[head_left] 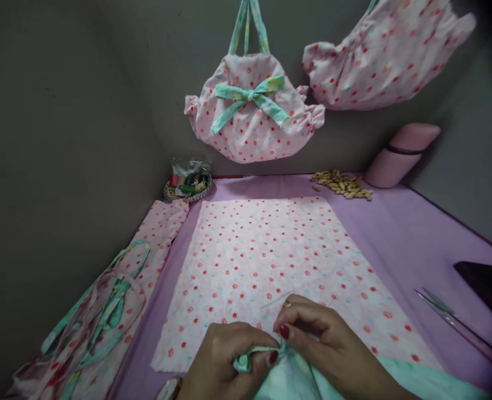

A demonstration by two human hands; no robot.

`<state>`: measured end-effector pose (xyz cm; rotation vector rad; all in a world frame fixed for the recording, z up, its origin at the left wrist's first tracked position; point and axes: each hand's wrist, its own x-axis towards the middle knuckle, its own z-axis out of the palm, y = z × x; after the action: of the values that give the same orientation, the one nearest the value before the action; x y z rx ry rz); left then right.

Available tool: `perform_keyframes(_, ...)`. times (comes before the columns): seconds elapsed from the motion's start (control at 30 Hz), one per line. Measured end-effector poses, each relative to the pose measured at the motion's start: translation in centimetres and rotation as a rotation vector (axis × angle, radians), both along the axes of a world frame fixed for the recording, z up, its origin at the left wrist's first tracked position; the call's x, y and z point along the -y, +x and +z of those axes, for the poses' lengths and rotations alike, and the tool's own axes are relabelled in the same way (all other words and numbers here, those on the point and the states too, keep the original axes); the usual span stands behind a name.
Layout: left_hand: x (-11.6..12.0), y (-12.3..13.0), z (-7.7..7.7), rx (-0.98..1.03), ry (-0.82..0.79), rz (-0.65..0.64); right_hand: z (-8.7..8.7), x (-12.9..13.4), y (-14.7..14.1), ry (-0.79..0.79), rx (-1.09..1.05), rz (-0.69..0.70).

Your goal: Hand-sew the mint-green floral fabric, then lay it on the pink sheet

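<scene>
My left hand [229,358] is closed on mint-green fabric [290,380], with a narrow folded strip [242,362] of it sticking out between thumb and fingers. Close beside it, my right hand [329,341] pinches at the gathered edge of the same fabric, thumb and forefinger together. A thin pale line shows just above the right fingertips; whether it is a thread or a needle I cannot tell. Both hands are over the near part of a flat pink fabric panel [266,250] with red flower print. The green fabric extends under my right wrist toward the lower right.
Scissors [450,319] and a dark flat object [487,289] lie right. Fabric ties [113,305] rest on folded pink cloth at left. A thread basket [190,186], peanuts [344,184] and a pink bottle [402,155] stand behind. Two fabric bags hang above, one with a bow [250,95].
</scene>
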<state>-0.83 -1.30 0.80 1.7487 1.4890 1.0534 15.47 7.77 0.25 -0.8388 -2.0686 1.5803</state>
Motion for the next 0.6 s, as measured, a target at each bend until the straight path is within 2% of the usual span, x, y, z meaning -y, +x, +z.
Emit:
perform_keyframes(0.1,-0.1,0.2,-0.2,0.071,-0.167,0.024,0.0,0.4,-0.1,-0.079,-0.095,-0.025)
perform_keyframes(0.17,-0.1,0.2,-0.2,0.116,-0.274,0.046,0.0,0.4,-0.1,-0.156,-0.184,-0.089)
perform_keyframes(0.23,-0.1,0.1,-0.2,0.148,-0.333,0.052,0.0,-0.2,0.1,-0.317,-0.291,-0.248)
perform_keyframes(0.33,0.0,0.1,-0.2,0.175,-0.374,0.043,-0.3,-2.5,0.9,-0.649,-0.474,-0.51)
perform_keyframes(0.4,0.0,0.0,-0.2,0.212,-0.38,0.05,-0.5,-4.7,2.0,-0.741,-0.548,-0.585)
perform_keyframes(0.5,0.2,-0.1,-0.3,0.31,-0.449,0.072,-0.4,-8.0,4.6,-0.591,-0.563,-0.625)
perform_keyframes(0.6,0.4,-0.3,-0.7,0.388,-0.558,0.128,0.3,-9.9,7.6,-0.42,-0.532,-0.644)
